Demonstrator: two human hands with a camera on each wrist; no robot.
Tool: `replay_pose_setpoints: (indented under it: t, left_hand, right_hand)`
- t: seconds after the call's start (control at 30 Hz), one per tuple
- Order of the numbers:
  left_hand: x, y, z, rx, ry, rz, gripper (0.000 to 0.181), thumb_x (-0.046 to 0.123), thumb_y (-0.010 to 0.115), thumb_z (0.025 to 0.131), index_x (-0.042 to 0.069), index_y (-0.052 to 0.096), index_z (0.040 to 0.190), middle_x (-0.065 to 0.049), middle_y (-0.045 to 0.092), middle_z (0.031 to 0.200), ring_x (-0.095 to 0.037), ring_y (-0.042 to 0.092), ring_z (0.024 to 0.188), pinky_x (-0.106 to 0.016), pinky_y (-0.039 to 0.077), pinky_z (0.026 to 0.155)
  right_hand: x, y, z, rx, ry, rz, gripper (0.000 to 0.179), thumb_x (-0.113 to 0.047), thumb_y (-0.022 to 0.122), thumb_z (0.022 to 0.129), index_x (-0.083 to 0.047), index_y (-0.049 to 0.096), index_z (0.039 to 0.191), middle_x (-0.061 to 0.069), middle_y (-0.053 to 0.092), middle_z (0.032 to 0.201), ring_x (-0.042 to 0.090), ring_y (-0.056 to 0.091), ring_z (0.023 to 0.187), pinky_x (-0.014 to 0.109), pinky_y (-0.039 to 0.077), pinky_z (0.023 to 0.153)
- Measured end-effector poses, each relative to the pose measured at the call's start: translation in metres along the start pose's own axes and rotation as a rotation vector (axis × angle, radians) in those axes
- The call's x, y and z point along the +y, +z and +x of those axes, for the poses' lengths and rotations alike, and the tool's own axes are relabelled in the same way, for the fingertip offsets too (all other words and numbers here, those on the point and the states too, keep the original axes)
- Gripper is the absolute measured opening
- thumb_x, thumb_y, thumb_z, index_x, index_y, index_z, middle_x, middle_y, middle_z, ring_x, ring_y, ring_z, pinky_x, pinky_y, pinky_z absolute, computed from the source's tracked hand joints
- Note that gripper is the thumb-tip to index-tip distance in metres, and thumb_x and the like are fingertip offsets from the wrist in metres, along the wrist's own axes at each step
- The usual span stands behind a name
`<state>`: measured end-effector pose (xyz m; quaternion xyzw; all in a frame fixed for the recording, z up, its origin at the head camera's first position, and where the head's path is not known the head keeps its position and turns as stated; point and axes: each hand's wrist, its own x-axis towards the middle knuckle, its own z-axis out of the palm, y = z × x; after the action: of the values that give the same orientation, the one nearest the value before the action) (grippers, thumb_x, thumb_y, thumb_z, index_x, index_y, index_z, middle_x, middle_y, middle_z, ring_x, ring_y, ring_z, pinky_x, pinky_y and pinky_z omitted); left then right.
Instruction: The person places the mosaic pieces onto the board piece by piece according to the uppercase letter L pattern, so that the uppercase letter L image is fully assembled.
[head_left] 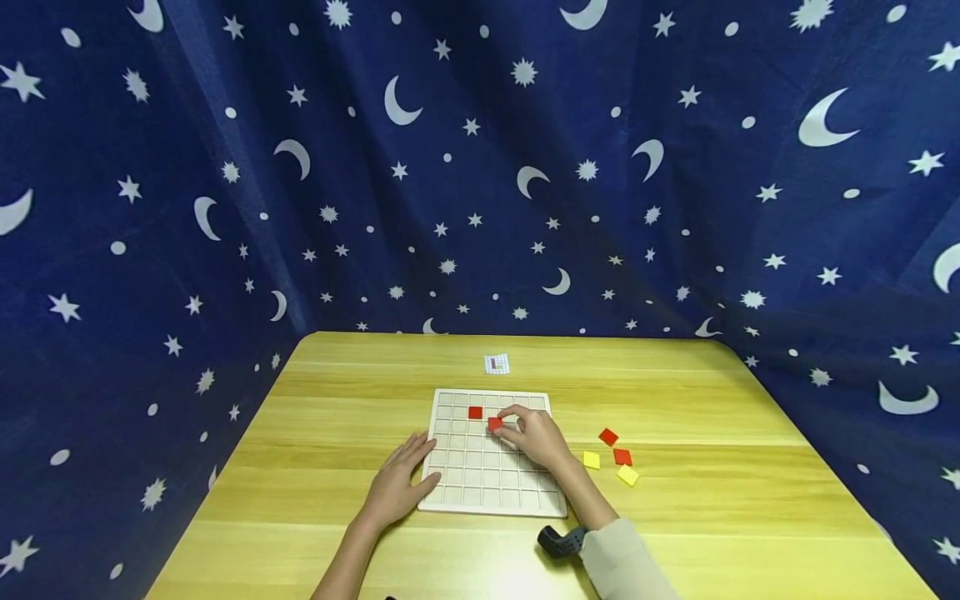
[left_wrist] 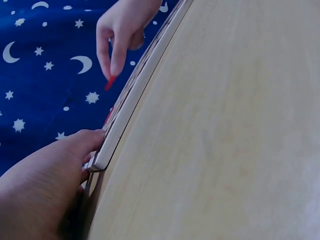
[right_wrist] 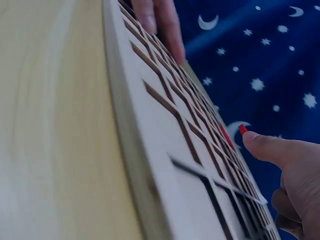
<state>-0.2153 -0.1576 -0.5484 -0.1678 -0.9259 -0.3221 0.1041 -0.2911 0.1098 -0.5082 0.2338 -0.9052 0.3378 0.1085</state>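
My L hand [head_left: 397, 483], fingers loosely out, rests on board [head_left: 463, 497] edge, 9 o'clock. Red tile [head_left: 476, 412] on board approx 11. 2nd red tile [head_left: 494, 424], nr 12, pinched in my R hand [head_left: 537, 435]. Loose yellows [head_left: 592, 460] + reds [head_left: 622, 457] off board, approx 3.

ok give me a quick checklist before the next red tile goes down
1. Right hand has a tile: ok, it pinches a red one.
2. Held tile off the board: ok, raised above it in both wrist views.
3. Board steadied: ok, left hand touches its left edge.
4. Another red tile on the grid: ok.
5. Spare tiles nearby: ok, two red and two yellow lie right of the board.
6. Card readable: cannot tell, too small.
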Motion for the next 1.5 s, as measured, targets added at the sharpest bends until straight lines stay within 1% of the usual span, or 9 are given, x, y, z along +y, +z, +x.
replay_pose_setpoints:
  t: [0.1, 0.23, 0.43, 0.57, 0.73, 0.9, 1.13, 1.4, 1.5]
  left_hand:
    - [0.0, 0.0, 0.0, -0.005, -0.011, -0.002, 0.057, 0.039, 0.062, 0.087, 0.012, 0.049, 0.135, -0.007, 0.039, 0.143, -0.026, 0.029, 0.134, -0.046, 0.023, 0.109]
    - [0.0, 0.0, 0.001, -0.006, -0.024, -0.002, 0.056, 0.039, 0.062, 0.087, 0.013, 0.049, 0.135, -0.005, 0.039, 0.143, -0.024, 0.028, 0.134, -0.044, 0.021, 0.11]
    - [0.001, 0.0, 0.0, 0.0, -0.027, -0.016, 0.055, 0.038, 0.062, 0.087, 0.012, 0.05, 0.134, -0.006, 0.039, 0.143, -0.025, 0.028, 0.134, -0.045, 0.021, 0.11]
    - [0.001, 0.0, 0.0, -0.002, -0.023, -0.011, 0.055, 0.037, 0.062, 0.087, 0.011, 0.05, 0.134, -0.008, 0.04, 0.142, -0.027, 0.029, 0.133, -0.047, 0.022, 0.109]
    - [0.002, 0.001, 0.0, 0.0, -0.012, -0.005, 0.055, 0.038, 0.062, 0.087, 0.01, 0.05, 0.133, -0.01, 0.041, 0.141, -0.03, 0.031, 0.132, -0.05, 0.024, 0.107]
    - [0.001, 0.0, 0.0, 0.001, -0.014, -0.006, 0.055, 0.037, 0.062, 0.087, 0.01, 0.05, 0.133, -0.009, 0.041, 0.141, -0.029, 0.03, 0.133, -0.049, 0.023, 0.108]
    - [0.0, 0.001, 0.002, -0.004, -0.018, -0.007, 0.056, 0.04, 0.061, 0.087, 0.011, 0.05, 0.134, -0.008, 0.04, 0.142, -0.028, 0.03, 0.133, -0.047, 0.024, 0.108]
    - [-0.001, 0.002, 0.002, -0.014, -0.028, -0.006, 0.057, 0.041, 0.06, 0.088, 0.012, 0.049, 0.135, -0.005, 0.039, 0.143, -0.025, 0.028, 0.134, -0.046, 0.022, 0.109]
    - [-0.001, 0.002, 0.002, -0.012, -0.025, -0.008, 0.057, 0.041, 0.059, 0.088, 0.012, 0.049, 0.135, -0.006, 0.039, 0.143, -0.026, 0.028, 0.134, -0.047, 0.022, 0.109]
  right_hand:
    - [-0.006, 0.01, 0.003, -0.015, -0.007, -0.01, 0.03, -0.03, 0.073, 0.079, -0.01, 0.069, 0.101, -0.012, 0.026, 0.045, 0.002, 0.016, 0.041, 0.019, 0.019, 0.038]
    - [-0.011, 0.02, 0.008, -0.008, -0.011, -0.028, 0.028, -0.031, 0.072, 0.08, -0.011, 0.069, 0.099, -0.012, 0.025, 0.046, 0.003, 0.016, 0.042, 0.02, 0.017, 0.037]
    - [-0.014, 0.027, 0.011, -0.012, -0.003, -0.041, 0.029, -0.032, 0.072, 0.079, -0.011, 0.069, 0.099, -0.012, 0.028, 0.045, 0.003, 0.018, 0.042, 0.02, 0.019, 0.036]
    - [-0.014, 0.031, 0.011, -0.014, -0.006, -0.077, 0.029, -0.034, 0.072, 0.079, -0.013, 0.07, 0.099, -0.012, 0.027, 0.045, 0.004, 0.018, 0.042, 0.02, 0.021, 0.037]
    - [-0.013, 0.033, 0.011, -0.006, -0.013, -0.111, 0.028, -0.035, 0.072, 0.079, -0.015, 0.07, 0.099, -0.012, 0.029, 0.045, 0.004, 0.02, 0.044, 0.02, 0.022, 0.038]
    - [-0.015, 0.031, 0.012, -0.017, -0.01, -0.103, 0.028, -0.035, 0.072, 0.079, -0.015, 0.07, 0.099, -0.01, 0.03, 0.045, 0.005, 0.02, 0.044, 0.021, 0.022, 0.038]
    - [-0.016, 0.031, 0.012, 0.004, -0.023, -0.123, 0.028, -0.035, 0.073, 0.078, -0.015, 0.07, 0.097, -0.01, 0.038, 0.046, 0.006, 0.03, 0.045, 0.023, 0.033, 0.041]
    - [-0.015, 0.032, 0.012, 0.026, -0.026, -0.124, 0.029, -0.035, 0.074, 0.077, -0.014, 0.07, 0.096, -0.009, 0.047, 0.05, 0.007, 0.038, 0.047, 0.025, 0.038, 0.045]
    - [-0.014, 0.031, 0.011, 0.016, -0.006, -0.101, 0.031, -0.037, 0.074, 0.076, -0.015, 0.07, 0.098, -0.009, 0.043, 0.049, 0.007, 0.035, 0.047, 0.025, 0.037, 0.045]
